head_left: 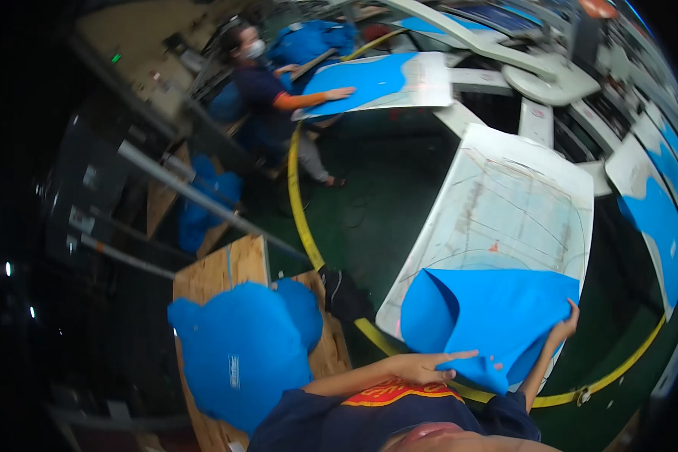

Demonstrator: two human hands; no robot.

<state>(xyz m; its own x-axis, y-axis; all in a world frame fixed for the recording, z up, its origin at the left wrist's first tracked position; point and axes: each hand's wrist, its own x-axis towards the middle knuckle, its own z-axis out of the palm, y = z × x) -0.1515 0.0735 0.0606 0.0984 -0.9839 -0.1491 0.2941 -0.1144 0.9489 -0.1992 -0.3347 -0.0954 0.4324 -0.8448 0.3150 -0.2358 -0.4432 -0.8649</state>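
Note:
A blue cut fabric piece lies over the near end of a white printing board. Its left part is folded over, and its near edge is lifted off the board toward me. My left hand holds the lower left of this near edge, with the forefinger stretched along the cloth and some fingers partly hidden by it. At the right edge, my right hand grips the same cloth, its fingers curled round the border. Faint lines and stains mark the bare part of the board.
On my left, a wooden table bears a pile of blue fabric pieces. A yellow curved rail runs round the carousel. Across it, a co-worker touches blue cloth on another board. A further board stands at right.

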